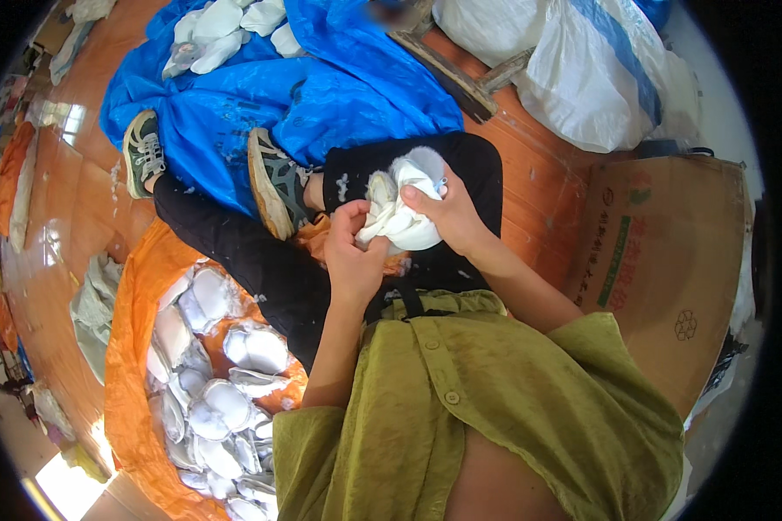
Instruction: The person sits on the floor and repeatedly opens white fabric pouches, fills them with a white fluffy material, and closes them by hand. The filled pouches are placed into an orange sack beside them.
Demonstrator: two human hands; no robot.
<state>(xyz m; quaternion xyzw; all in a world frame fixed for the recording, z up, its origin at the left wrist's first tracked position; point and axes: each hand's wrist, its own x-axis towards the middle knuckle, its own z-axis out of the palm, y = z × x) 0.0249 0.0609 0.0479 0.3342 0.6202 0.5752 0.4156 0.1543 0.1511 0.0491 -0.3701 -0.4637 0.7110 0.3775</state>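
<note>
While you sit on the orange-brown floor point(543, 187), your two hands come close together in front of you, both closed on one bundled white cloth piece point(414, 233). Your left hand point(353, 265) pinches its near left edge between thumb and fingers; your right hand point(450, 213) grips its right side, thumb across the top. Grey fluffy padding point(425, 162) shows at the far end of the piece, which is over your lap, just above your black trousers point(235, 247). Small tufts of white fluff cling to the trousers.

Past your left thigh, an orange sack point(123, 373) lies spread open, with a heap of white and grey rounded pads point(220, 410) on it. Beyond your legs a blue sheet point(213, 130) covers part of the floor, carrying more white pads point(217, 33) at its far end; your two shoes point(278, 187) are at its near side. To your right stands a cardboard box point(656, 252), and farther off sit bulging white sacks point(578, 82) beside a wooden frame point(447, 74). Near the orange sack, on its left, lies a crumpled pale bag point(96, 300).
</note>
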